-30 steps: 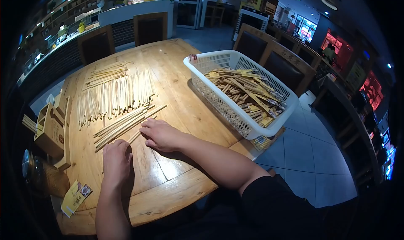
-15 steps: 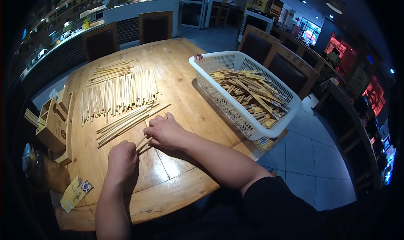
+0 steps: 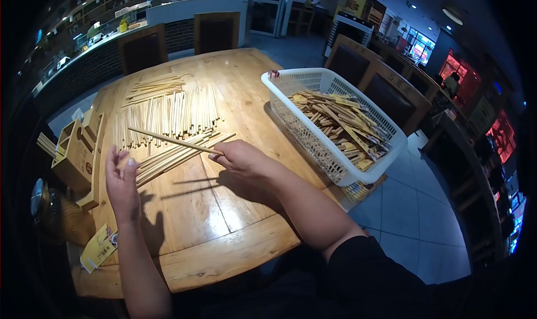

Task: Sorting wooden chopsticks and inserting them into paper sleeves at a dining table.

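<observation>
Head cam's got the right hand (image 3: 241,156) with its grip clenched on the right end of a chopstick (image 3: 174,140) (maybe two), slanting left and far above the worktop (image 3: 187,257), free end near the empty, spread left hand (image 3: 122,186).

The desk (image 3: 196,235) has room near its front. Sticks (image 3: 173,116) block the back left, a white basket (image 3: 305,137) the right.

Chopsticks (image 3: 193,112) on table (image 3: 241,109), basket (image 3: 370,176) at right, caddy (image 3: 78,161) at left, chairs (image 3: 217,34) behind
</observation>
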A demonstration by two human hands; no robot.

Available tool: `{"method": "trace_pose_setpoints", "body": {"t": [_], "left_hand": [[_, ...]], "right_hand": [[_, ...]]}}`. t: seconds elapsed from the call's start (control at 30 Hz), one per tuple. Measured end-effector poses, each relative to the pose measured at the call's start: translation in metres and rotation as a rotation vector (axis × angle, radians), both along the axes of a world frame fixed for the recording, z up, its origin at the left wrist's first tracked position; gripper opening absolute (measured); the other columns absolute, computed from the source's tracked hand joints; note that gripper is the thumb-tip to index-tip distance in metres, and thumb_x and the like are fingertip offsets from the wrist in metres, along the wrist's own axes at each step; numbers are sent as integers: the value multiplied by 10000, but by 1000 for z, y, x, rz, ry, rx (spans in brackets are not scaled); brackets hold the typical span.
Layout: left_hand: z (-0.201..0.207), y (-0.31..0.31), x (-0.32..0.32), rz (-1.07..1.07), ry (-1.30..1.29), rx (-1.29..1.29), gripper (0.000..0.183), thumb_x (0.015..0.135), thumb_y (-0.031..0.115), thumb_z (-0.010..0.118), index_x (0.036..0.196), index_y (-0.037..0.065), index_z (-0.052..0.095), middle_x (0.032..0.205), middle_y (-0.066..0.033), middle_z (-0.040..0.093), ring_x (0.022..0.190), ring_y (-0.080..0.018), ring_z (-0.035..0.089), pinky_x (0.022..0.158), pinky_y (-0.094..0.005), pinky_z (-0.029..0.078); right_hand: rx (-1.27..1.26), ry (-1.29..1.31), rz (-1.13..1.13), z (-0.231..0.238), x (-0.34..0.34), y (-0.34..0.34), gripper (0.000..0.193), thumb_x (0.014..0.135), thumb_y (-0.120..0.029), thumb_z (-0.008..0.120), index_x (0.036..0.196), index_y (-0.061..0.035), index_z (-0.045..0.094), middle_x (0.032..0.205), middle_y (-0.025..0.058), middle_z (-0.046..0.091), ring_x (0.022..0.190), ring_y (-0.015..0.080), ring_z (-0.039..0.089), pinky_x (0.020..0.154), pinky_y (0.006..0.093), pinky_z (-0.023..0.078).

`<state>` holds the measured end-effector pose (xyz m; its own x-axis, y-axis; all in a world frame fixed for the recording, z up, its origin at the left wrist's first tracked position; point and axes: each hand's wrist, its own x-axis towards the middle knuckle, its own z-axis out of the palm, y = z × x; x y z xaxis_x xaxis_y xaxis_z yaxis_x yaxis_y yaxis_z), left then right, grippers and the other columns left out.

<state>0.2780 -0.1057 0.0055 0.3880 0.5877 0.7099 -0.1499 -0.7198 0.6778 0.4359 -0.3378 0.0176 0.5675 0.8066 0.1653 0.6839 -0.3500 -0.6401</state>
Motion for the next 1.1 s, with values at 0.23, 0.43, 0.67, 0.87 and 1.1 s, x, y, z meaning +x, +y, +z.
{"method": "trace_pose_setpoints", "body": {"t": [0.23, 0.43, 0.67, 0.87, 1.1], "left_hand": [[-6, -28, 6, -657, 55, -833, 342, 1012, 328, 497, 1183, 32, 486, 802, -38, 586, 624, -98, 575, 517, -198, 446], [-8, -17, 5, -619, 2, -872, 279, 999, 246, 507, 1131, 1, 509, 792, -57, 587, 604, -102, 552, 509, -209, 436], [-14, -2, 11, -507, -137, -905, 162, 977, 184, 520, 1023, 30, 536, 738, -39, 583, 532, -95, 518, 438, -203, 390], [-9, -12, 8, -577, -87, -841, 198, 994, 208, 498, 1017, 14, 533, 733, -41, 574, 535, -87, 512, 460, -203, 395], [-1, -25, 1, -622, -29, -805, 295, 1000, 326, 530, 994, 34, 571, 706, -14, 540, 529, -62, 487, 457, -181, 385]], "right_hand": [[-70, -186, 113, -27, -13, 18, 272, 925, -293, 559, 888, -24, 581, 842, 227, 640, 822, 426, 610, 729, 492, 488], [4, -131, 152, -20, -8, 10, 237, 891, -259, 638, 987, -43, 621, 775, 160, 622, 720, 345, 607, 669, 419, 481], [146, 335, 121, -3, 7, -2, 296, 953, -309, 605, 1070, -39, 636, 698, -29, 496, 629, 84, 447, 566, 256, 392], [219, 697, 131, -1, 0, 1, 293, 1009, -280, 509, 1110, -36, 634, 687, -50, 452, 625, 45, 415, 557, 222, 362], [34, 215, 243, -7, -9, 7, 270, 979, -209, 552, 1165, -40, 649, 753, 30, 602, 711, 96, 517, 670, 269, 454]]}}
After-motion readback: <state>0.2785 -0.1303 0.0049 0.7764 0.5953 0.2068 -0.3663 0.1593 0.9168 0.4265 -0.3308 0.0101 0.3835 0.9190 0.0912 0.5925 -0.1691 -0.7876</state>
